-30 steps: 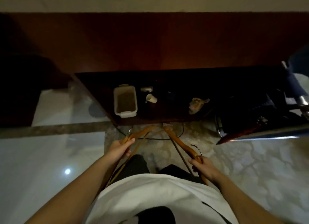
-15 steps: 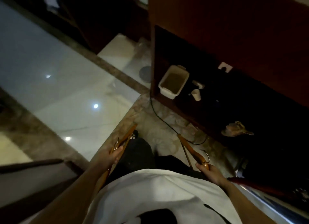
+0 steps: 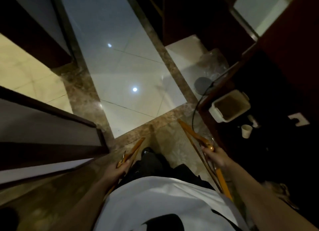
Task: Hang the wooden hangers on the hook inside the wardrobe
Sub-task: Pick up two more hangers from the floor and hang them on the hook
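I hold one wooden hanger in each hand, low in front of my body. My left hand (image 3: 116,168) is closed around the middle of the left hanger (image 3: 136,148), whose orange-brown arm points forward over the floor. My right hand (image 3: 215,157) grips the right hanger (image 3: 191,133) near its metal hook; one arm points forward, the other runs back past my hip. No wardrobe interior or hook shows in the head view. The room is dim.
A dark low shelf (image 3: 222,86) on the right carries a white tub (image 3: 229,108) and a small white cup (image 3: 246,131); a black cable (image 3: 198,103) hangs off its edge. Dark wooden panels (image 3: 51,127) stand at left. Glossy tiled floor (image 3: 124,75) lies ahead.
The view has swung to the left: the shelf with the tub slid from centre to the right edge, and the tiled floor and dark panels came into view. Both hands kept their hangers.
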Demonstrator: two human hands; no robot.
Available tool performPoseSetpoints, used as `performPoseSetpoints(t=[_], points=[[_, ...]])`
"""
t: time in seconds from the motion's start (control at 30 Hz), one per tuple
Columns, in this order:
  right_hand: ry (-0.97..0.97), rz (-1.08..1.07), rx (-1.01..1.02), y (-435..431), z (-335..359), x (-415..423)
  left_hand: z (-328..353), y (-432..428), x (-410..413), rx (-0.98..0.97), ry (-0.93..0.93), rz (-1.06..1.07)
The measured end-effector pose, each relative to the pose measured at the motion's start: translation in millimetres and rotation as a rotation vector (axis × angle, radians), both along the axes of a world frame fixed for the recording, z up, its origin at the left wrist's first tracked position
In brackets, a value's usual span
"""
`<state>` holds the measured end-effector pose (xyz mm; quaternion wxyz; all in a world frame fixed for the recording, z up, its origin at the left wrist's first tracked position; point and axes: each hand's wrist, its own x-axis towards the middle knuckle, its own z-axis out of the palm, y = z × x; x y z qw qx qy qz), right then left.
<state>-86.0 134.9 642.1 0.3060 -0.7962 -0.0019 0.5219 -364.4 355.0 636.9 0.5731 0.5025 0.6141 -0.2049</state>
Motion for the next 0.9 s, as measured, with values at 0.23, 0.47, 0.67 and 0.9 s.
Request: performPoseSetpoints(t=[0.23, 0.47, 0.67, 0.9], points=[[-0.060, 0.094, -0.002, 96.8, 6.7, 9.5, -5.5, 71.8, -17.9, 0.011, -0.076, 0.024], [-0.096, 0.087, -0.087, 132.9, -7.6, 10.8, -2.6, 146.0, 3.4, 0.042, -0.094, 0.068], [-0.037, 0.096, -0.243, 151.2, -21.9, 32.0, -1.4, 213.1, 46.6, 0.048, -0.194, 0.148], [-0.029, 0.304, -0.276, 242.2, -29.4, 103.5, -15.2, 271.8, 91.0, 0.129, -0.153, 0.203]])
